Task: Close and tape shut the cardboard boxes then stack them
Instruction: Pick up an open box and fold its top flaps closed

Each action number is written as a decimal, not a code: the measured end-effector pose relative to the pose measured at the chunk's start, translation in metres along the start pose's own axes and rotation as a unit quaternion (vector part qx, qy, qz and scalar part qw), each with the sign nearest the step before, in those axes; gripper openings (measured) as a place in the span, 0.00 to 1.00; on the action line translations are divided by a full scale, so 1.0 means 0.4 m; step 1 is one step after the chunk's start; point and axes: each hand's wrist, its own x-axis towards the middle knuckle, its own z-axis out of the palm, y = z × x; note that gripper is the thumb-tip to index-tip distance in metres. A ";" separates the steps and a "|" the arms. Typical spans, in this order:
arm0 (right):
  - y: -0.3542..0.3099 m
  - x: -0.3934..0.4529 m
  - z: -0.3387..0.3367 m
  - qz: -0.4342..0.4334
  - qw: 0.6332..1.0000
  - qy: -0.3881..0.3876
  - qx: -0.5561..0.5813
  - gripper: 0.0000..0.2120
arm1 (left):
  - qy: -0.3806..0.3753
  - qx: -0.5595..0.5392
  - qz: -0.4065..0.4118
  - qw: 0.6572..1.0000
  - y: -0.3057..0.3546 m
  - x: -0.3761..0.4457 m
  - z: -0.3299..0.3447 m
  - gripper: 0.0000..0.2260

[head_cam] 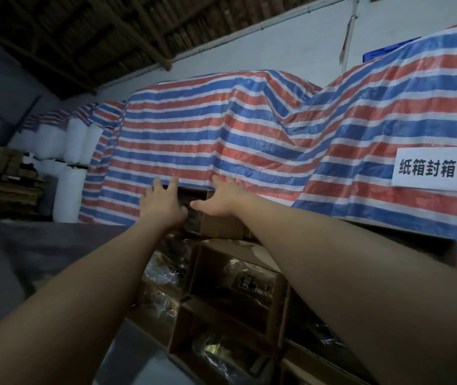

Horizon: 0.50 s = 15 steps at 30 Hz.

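Both my arms reach far forward over a row of open cardboard boxes. My left hand [162,200] and my right hand [223,194] lie with straight, spread fingers on the far cardboard box [219,225], which stands against a striped tarp. The two hands are a little apart, with a dark gap of the box showing between them. Neither hand grips anything. Below my arms stands an open box with cardboard dividers [194,276], and clear plastic bags [245,282] fill its cells. No tape or tape dispenser is in view.
A red, white and blue striped tarp [249,134] covers a tall pile right behind the boxes. A white sign with black characters [435,169] hangs on it at right. At left lie grey floor [41,259], flat cardboard sheets [2,195] and white rolls [69,151].
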 end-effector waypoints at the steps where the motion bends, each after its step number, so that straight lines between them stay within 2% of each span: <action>1: 0.001 0.005 0.010 -0.004 1.000 0.008 0.005 0.43 | -0.004 -0.015 -0.005 1.000 -0.004 0.006 -0.001 0.35; 5: -0.002 0.012 0.037 -0.015 0.998 0.036 0.051 0.27 | -0.038 -0.087 -0.036 0.995 -0.018 0.010 -0.003 0.37; 9: -0.005 0.007 0.035 -0.012 0.993 0.065 0.102 0.08 | -0.044 -0.196 -0.038 0.979 -0.022 0.004 -0.014 0.32; 13: -0.011 0.002 0.015 -0.015 0.994 0.072 0.084 0.04 | -0.020 -0.258 -0.042 0.965 -0.023 -0.006 -0.039 0.31; 15: -0.012 -0.007 0.001 -0.023 0.994 0.079 0.069 0.05 | -0.009 -0.278 -0.034 0.960 -0.020 -0.010 -0.058 0.26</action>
